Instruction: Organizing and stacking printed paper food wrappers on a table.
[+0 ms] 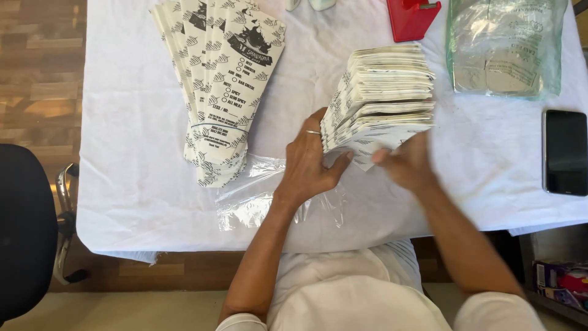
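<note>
A table covered with a white cloth fills most of the view, seen from above under bright, even light. Beneath and to the left lies a wooden plank floor in warm brown tones. A black office chair with a chrome metal frame stands at the left edge, just beside the table. At lower right, a dark shelf holds colourful boxes
</note>
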